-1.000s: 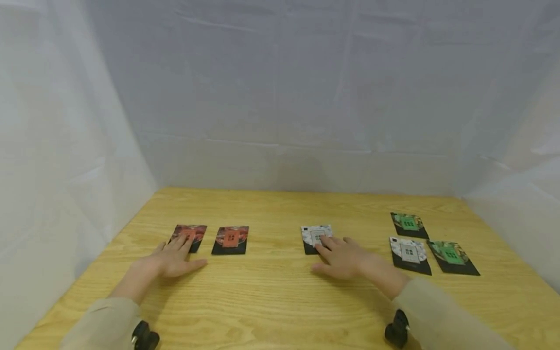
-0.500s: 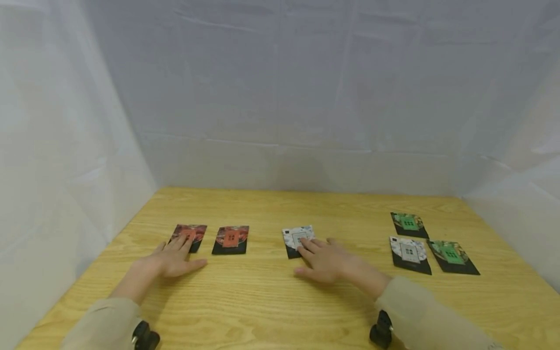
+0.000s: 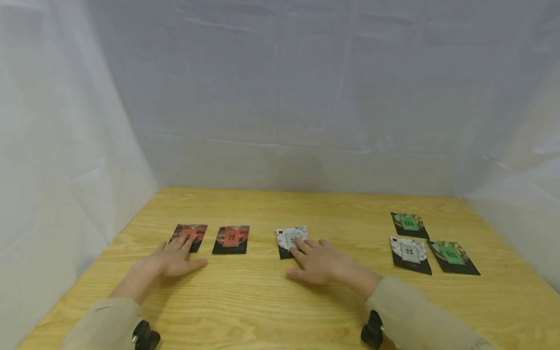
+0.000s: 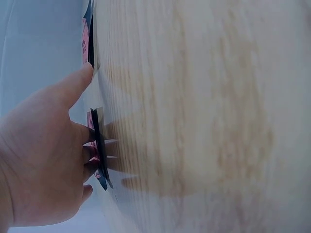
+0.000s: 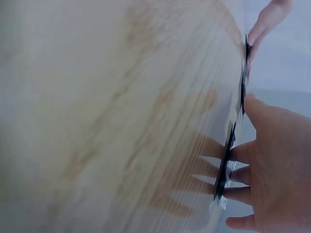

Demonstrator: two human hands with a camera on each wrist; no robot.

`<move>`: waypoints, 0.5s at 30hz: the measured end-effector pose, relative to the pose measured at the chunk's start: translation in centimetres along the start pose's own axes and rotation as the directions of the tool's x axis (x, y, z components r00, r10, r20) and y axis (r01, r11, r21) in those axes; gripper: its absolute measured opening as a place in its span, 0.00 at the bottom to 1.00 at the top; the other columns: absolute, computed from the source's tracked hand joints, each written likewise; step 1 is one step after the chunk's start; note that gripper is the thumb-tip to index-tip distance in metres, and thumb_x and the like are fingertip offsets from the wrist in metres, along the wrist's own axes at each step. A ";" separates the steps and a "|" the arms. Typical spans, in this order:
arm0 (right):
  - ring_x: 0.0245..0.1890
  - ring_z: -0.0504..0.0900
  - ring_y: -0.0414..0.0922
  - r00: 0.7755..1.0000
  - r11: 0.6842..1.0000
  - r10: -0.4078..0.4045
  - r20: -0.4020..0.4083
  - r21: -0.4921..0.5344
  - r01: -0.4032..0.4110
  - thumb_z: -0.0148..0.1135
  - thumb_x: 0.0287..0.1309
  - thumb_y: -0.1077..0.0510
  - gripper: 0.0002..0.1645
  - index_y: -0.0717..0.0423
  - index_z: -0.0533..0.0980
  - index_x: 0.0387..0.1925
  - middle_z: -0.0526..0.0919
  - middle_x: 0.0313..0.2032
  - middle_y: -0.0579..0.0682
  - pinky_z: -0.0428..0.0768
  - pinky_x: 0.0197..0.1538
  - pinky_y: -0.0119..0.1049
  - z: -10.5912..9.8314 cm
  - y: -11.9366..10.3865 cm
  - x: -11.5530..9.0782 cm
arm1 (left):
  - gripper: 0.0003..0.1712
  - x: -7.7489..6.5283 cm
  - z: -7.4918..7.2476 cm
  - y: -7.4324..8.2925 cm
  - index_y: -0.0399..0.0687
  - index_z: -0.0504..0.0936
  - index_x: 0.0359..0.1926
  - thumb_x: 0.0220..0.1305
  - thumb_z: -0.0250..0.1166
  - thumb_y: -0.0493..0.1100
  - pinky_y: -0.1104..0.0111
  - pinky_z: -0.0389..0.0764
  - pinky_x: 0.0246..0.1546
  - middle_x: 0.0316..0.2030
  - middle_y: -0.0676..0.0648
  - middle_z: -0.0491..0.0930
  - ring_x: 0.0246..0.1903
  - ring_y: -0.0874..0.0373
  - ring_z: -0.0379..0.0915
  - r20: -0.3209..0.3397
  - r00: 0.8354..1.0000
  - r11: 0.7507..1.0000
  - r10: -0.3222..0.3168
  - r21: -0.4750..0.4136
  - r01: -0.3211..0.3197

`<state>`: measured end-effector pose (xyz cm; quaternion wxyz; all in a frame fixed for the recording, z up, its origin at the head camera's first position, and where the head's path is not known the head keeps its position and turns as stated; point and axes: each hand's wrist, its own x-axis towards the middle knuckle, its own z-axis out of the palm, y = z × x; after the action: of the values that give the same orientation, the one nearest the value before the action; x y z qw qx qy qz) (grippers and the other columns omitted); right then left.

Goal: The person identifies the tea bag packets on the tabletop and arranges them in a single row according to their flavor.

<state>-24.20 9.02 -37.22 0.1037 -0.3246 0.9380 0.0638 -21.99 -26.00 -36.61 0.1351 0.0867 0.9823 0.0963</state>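
Observation:
My left hand (image 3: 172,260) rests its straight fingertips on a red and black packet (image 3: 199,235) that lies flat at the left of the table. The fingers cover part of that packet. Just right of it lies a second red and black packet (image 3: 231,240), touched by neither hand. With fingers spread and straight, my right hand (image 3: 317,262) presses on a white and black packet (image 3: 285,238) near the table's middle. In the right wrist view, the fingertips of the right hand (image 5: 282,165) meet the face of that thin packet (image 5: 224,167).
Farther right lie another white and black packet (image 3: 410,255) and two green and black packets, one behind (image 3: 409,224) and one at the right (image 3: 452,256). The wooden table (image 3: 245,301) is bounded by a white sheet (image 3: 280,121) at the back and sides.
My right hand has slid left across the table, and the white and black packet under its fingers has moved left with it. The left hand has stayed in place.

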 end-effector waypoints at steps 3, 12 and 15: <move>0.70 0.49 0.49 1.000 1.000 0.001 -0.004 -0.007 -0.001 0.31 0.63 0.28 0.44 0.48 0.52 0.71 0.48 0.71 0.51 0.52 0.66 0.55 -0.1 -0.4 0.2 | 0.54 0.1 0.0 0.0 0.24 0.46 0.68 0.63 0.47 0.68 0.37 0.40 0.61 0.66 0.22 0.41 0.64 0.27 0.38 0.000 1.000 1.000 0.000 0.007 0.000; 0.70 0.48 0.49 1.000 1.000 -0.003 -0.012 -0.020 0.003 0.30 0.63 0.28 0.44 0.50 0.53 0.71 0.48 0.71 0.50 0.50 0.66 0.55 -0.5 -1.4 1.3 | 0.55 0.1 0.1 -0.2 0.24 0.46 0.68 0.63 0.47 0.69 0.37 0.40 0.60 0.65 0.22 0.42 0.64 0.27 0.38 -0.002 1.000 1.000 0.002 0.006 -0.002; 0.70 0.48 0.48 1.000 1.000 0.005 -0.004 -0.011 -0.005 0.31 0.63 0.28 0.45 0.50 0.53 0.71 0.48 0.71 0.50 0.50 0.67 0.55 -0.7 -1.7 1.7 | 0.55 0.1 0.1 -0.1 0.24 0.46 0.68 0.63 0.47 0.68 0.37 0.40 0.60 0.65 0.22 0.42 0.64 0.27 0.38 -0.002 1.000 1.000 0.003 0.010 -0.003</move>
<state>-24.56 6.59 -37.05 0.0997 -0.3227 0.9387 0.0684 -22.12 -26.11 -36.73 0.1334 0.0888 0.9828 0.0920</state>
